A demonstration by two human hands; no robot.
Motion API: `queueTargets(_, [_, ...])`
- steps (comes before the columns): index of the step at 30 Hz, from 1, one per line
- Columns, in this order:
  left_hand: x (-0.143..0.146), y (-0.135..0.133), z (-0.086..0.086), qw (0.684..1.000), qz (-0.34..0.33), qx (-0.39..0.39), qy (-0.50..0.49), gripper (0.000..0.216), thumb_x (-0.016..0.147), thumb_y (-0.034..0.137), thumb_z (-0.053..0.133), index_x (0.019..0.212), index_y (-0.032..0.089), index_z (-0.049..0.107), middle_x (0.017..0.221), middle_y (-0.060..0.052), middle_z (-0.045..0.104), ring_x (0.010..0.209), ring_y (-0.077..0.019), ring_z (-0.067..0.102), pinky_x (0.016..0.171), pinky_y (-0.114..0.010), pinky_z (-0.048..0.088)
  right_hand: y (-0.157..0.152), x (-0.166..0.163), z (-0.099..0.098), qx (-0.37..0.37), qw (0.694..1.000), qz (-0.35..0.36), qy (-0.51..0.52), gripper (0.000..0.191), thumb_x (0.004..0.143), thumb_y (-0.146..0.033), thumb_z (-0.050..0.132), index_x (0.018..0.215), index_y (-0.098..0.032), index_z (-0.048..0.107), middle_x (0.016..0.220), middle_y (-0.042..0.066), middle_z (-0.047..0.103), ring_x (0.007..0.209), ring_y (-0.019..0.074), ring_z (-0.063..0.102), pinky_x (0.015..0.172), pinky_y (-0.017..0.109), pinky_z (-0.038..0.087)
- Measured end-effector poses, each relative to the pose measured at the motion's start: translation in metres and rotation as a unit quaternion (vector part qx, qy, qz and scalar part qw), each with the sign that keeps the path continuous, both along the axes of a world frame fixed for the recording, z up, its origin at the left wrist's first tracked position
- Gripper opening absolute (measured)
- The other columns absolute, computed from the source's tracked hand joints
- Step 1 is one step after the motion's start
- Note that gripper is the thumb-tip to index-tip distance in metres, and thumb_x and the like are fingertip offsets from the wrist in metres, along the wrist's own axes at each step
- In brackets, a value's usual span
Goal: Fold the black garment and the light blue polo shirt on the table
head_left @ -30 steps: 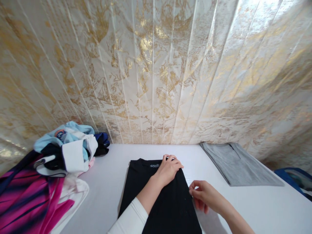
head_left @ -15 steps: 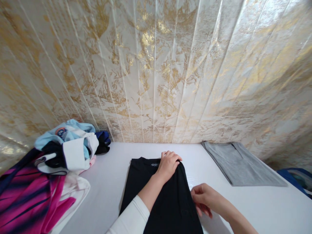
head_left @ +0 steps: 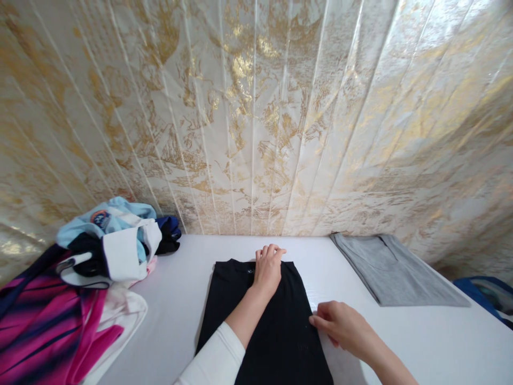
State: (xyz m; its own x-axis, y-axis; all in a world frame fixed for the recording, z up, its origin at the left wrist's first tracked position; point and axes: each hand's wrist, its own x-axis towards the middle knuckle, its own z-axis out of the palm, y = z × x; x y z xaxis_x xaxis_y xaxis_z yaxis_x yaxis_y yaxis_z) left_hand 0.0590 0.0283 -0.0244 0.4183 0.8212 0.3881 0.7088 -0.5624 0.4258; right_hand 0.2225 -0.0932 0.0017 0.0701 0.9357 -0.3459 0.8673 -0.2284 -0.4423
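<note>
A black T-shirt (head_left: 288,326), folded into a narrow shape, lies flat in front of me with its neckline at the far end. My left hand (head_left: 267,271) rests on the far edge beside the collar, its fingers apart and the thumb pointing right. It partly covers the small print inside the neck. At the shirt's right edge, my right hand (head_left: 336,326) pinches the fabric between thumb and forefinger. The near end of the shirt runs out of view at the bottom.
On the left sits a loose heap of clothes (head_left: 48,326) in pink, navy, white and light blue. A folded grey garment (head_left: 409,272) lies at the right on the white table (head_left: 168,315). Gold-patterned cloth (head_left: 252,133) hangs behind. Something blue (head_left: 476,291) shows beyond the right edge.
My left hand has moved a little left along the shirt's far edge, toward the collar. The shirt's right shoulder and side look flatter. My right hand stays at the right edge.
</note>
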Motion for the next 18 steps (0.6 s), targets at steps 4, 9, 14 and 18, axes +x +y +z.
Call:
queueTargets(4, [-0.001,-0.001,0.0,1.0,0.018,-0.003,0.006,0.039,0.088,0.003,0.042,0.115,0.025,0.058,0.114,-0.003,0.057,0.107,-0.0204,0.048,0.092,-0.037,0.032,-0.003,-0.01,0.004,0.201,0.979,0.008,-0.019,0.025,0.089,-0.034,0.039,0.092,-0.024,0.062,0.081,0.004,0.07,0.074,0.0192,0.065,0.067,0.031,0.048])
queueTargets(9, [-0.005,0.002,-0.003,0.998,0.046,-0.036,0.023,0.038,0.084,0.0,0.042,0.107,0.023,0.062,0.106,-0.004,0.062,0.102,-0.0218,0.051,0.09,-0.039,0.034,0.009,-0.042,-0.036,0.342,0.936,0.078,-0.041,0.042,0.088,-0.02,0.034,0.124,-0.018,0.057,0.134,0.012,0.055,0.126,0.0235,0.049,0.101,0.041,0.042])
queueTargets(14, [-0.017,-0.006,0.022,0.998,0.045,-0.037,0.023,0.048,0.082,-0.004,0.038,0.115,0.024,0.058,0.116,-0.004,0.059,0.109,-0.0192,0.049,0.092,-0.036,0.035,0.018,-0.056,-0.053,0.308,0.938,0.091,-0.127,0.052,0.091,-0.038,0.042,0.139,-0.017,0.045,0.149,0.01,0.037,0.139,0.0274,0.03,0.109,0.048,0.033])
queueTargets(18, [-0.032,-0.044,0.045,0.999,0.011,-0.035,0.028,0.046,0.083,0.0,0.04,0.118,0.025,0.055,0.118,-0.002,0.058,0.109,-0.0179,0.05,0.092,-0.032,0.039,0.019,-0.058,-0.048,0.325,0.93,0.102,-0.135,0.057,0.095,-0.048,0.034,0.145,-0.021,0.034,0.154,0.006,0.025,0.143,0.0242,0.018,0.111,0.046,0.03])
